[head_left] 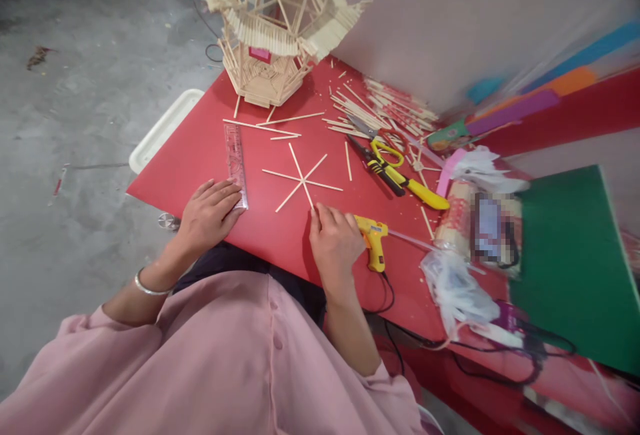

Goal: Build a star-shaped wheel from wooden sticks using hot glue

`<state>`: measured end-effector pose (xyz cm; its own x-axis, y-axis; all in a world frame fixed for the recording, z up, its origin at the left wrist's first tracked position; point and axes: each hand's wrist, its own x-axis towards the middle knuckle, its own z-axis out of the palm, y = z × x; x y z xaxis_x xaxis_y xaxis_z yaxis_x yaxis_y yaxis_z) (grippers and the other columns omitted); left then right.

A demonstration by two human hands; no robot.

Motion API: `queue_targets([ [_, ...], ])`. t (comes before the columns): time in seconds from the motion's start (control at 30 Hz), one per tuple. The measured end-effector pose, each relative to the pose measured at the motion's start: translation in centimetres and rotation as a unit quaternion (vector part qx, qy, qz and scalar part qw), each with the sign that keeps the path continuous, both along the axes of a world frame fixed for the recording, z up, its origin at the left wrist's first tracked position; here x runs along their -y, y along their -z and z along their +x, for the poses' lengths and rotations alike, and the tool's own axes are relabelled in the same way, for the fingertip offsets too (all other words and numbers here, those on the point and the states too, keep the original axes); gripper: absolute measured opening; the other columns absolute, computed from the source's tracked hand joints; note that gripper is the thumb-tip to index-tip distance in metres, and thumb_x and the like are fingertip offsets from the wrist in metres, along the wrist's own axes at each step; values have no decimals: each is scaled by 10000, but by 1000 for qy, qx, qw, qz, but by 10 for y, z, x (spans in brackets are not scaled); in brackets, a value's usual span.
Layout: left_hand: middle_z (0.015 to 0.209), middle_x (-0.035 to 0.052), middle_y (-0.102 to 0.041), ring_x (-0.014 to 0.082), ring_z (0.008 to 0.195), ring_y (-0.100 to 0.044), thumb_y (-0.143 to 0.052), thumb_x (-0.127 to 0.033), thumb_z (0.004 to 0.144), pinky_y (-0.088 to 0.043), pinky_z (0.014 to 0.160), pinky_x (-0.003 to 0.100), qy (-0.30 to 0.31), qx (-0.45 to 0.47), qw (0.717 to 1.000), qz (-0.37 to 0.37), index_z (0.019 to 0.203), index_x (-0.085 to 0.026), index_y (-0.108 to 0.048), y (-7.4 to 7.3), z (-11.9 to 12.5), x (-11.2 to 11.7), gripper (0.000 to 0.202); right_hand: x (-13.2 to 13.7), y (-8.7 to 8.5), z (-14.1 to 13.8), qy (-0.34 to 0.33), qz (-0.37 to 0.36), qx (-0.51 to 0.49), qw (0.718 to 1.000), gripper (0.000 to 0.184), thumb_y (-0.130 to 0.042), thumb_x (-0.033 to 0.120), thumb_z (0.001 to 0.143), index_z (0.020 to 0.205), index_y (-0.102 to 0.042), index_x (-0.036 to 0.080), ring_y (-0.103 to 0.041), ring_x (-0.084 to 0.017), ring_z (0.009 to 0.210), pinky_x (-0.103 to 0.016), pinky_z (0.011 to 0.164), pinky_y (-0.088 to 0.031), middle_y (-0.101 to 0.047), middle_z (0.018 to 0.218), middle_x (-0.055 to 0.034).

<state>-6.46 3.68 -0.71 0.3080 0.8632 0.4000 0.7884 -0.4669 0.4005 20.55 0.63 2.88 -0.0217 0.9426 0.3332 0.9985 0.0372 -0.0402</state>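
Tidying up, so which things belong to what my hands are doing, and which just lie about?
In hand: right hand on crossed sticks; left hand by ruler; glue gun.
Lying about: scissors, stick model, green board, white tray.

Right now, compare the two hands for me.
The left hand lies flat, fingertips on the ruler; the right hand curls, fingertips at a tip of the stick star. The left wrist wears a bangle; the right wrist is bare. Both rest on the red sheet.
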Motion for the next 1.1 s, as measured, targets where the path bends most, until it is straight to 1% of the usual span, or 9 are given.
queue_targets([
  [0.13, 1264, 85, -741, 255, 1254, -662, -557, -373, 995, -457, 1143, 462, 8, 6, 1000, 2, 1111, -224, -751, 5, -5, -1, 271, 0, 6, -1, 0, -12, 6, 1000, 290, -483, 212, 1008, 1096, -758, 180, -579, -203, 797, -328, 730, -393, -775, 904, -73],
  [0.27, 1237, 85, -753, 265, 1299, -629, -597, -334, 969, -466, 1144, 462, 16, 22, 1000, 5, 1143, -230, -754, 7, -12, -2, 256, 1, 8, 0, -12, -4, 10, 1000, 304, -480, 157, 988, 1104, -759, 194, -576, -196, 788, -324, 732, -390, -777, 916, -64],
  [0.4, 1214, 80, -762, 271, 1259, -654, -609, -336, 962, -473, 1132, 474, 18, 14, 1000, 13, 1124, -229, -755, 4, -18, -3, 243, 3, 8, 1, -16, -7, 10, 1000, 310, -477, 155, 987, 1106, -761, 191, -579, -202, 811, -322, 734, -394, -778, 936, -70],
  [0.5, 1222, 75, -760, 269, 1248, -662, -593, -353, 967, -471, 1131, 484, 14, 9, 1000, 0, 1119, -242, -757, 2, -19, -3, 249, 3, 6, 1, -15, -9, 6, 1000, 307, -473, 184, 1001, 1099, -764, 186, -577, -203, 809, -321, 735, -395, -774, 923, -76],
  [0.6, 1216, 74, -762, 268, 1244, -666, -585, -361, 969, -474, 1125, 485, 9, 0, 1000, 1, 1116, -246, -759, 1, -18, -3, 255, 1, 4, 1, -5, -19, 0, 1000, 306, -469, 229, 1016, 1053, -769, 183, -574, -207, 805, -328, 733, -387, -765, 887, -86],
  [0.73, 1205, 80, -766, 262, 1228, -676, -593, -352, 970, -485, 1112, 464, 15, -1, 999, 31, 1113, -227, -755, 3, -18, -3, 250, -3, -1, -1, 6, -35, 8, 999, 300, -484, 279, 1022, 1011, -770, 191, -581, -205, 799, -327, 710, -366, -763, 872, -81],
  [0.83, 1211, 83, -764, 261, 1232, -674, -598, -349, 968, -480, 1117, 460, 15, 4, 999, 34, 1110, -221, -753, 5, -18, -2, 246, -4, -5, -3, 7, -43, 19, 999, 268, -504, 251, 1004, 1027, -766, 200, -591, -199, 790, -322, 679, -342, -764, 875, -74],
  [0.93, 1230, 86, -756, 262, 1262, -656, -597, -349, 966, -455, 1143, 473, 12, 11, 1000, 16, 1130, -229, -750, 7, -18, -2, 254, -7, -10, -5, 7, -56, 39, 998, 233, -531, 213, 969, 970, -763, 200, -596, -195, 755, -326, 634, -306, -752, 840, -72],
  [1.1, 1236, 94, -753, 261, 1264, -655, -576, -351, 977, -459, 1142, 479, 18, 4, 1000, 2, 1122, -227, -751, 4, -18, -4, 259, -17, -20, -8, 8, -123, 72, 990, 187, -562, 190, 919, 882, -745, 193, -609, -190, 702, -333, 581, -238, -728, 804, -80],
])
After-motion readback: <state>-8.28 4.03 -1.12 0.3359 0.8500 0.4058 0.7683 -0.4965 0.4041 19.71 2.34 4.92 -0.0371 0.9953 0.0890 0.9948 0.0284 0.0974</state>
